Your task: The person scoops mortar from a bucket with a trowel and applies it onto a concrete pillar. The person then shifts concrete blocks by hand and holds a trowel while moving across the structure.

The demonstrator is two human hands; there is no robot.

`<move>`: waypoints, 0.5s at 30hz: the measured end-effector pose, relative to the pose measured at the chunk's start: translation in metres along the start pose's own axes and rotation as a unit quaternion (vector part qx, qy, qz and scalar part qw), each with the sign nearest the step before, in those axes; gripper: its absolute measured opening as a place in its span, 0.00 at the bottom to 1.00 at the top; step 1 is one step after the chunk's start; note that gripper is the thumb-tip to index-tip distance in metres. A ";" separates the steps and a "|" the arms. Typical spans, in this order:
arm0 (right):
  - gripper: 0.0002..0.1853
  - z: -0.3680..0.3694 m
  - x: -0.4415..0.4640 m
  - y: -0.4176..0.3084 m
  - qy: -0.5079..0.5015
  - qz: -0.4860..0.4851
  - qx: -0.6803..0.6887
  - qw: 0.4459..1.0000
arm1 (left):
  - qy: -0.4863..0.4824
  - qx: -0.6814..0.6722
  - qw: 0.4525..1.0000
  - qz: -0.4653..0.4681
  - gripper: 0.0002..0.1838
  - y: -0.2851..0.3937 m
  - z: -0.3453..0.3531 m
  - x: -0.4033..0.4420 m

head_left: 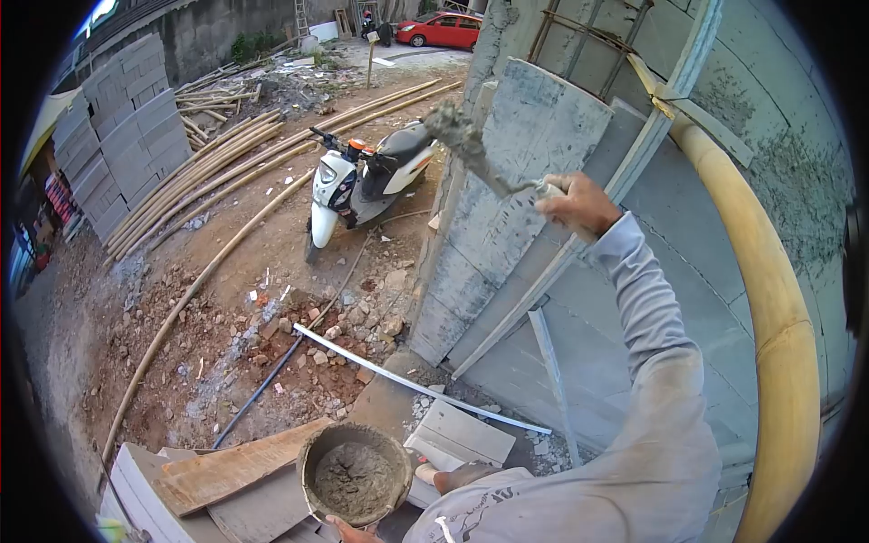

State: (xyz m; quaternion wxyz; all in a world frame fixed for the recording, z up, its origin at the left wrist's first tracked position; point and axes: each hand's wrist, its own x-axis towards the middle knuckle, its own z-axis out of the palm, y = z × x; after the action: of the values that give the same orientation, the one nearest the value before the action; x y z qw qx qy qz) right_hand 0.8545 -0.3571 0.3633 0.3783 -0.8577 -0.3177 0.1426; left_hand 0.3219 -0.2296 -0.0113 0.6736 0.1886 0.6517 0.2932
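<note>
My right hand is closed round the handle of a trowel, raised beside the upper part of a grey concrete column. A thick lump of wet mortar covers the trowel's blade. Low in the view, my left hand grips the near side of a bucket; only part of this hand shows. Grey mortar lies inside the bucket. Bare reinforcing bars stick out above the column.
A thick bamboo pole curves down at the right, before the block wall. Boards and blocks lie around the bucket. Below stand a scooter, long bamboo poles and stacked blocks.
</note>
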 end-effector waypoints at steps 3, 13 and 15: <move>0.14 -0.094 0.040 -0.007 0.071 0.036 0.103 0.992 | -0.004 0.010 1.000 -0.008 0.37 0.000 0.007 0.001; 0.15 -0.041 0.030 0.008 0.111 0.061 0.091 0.988 | -0.001 0.027 1.000 -0.014 0.37 -0.004 0.010 0.006; 0.18 0.019 0.012 0.042 0.031 0.067 -0.026 0.997 | -0.019 0.012 1.000 -0.008 0.37 -0.001 0.012 0.001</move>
State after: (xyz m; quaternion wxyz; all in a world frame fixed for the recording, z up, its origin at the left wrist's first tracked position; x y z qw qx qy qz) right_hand 0.8728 -0.3603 0.3195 0.3555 -0.8904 -0.2514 0.1329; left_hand 0.3337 -0.2283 -0.0118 0.6860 0.1971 0.6438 0.2759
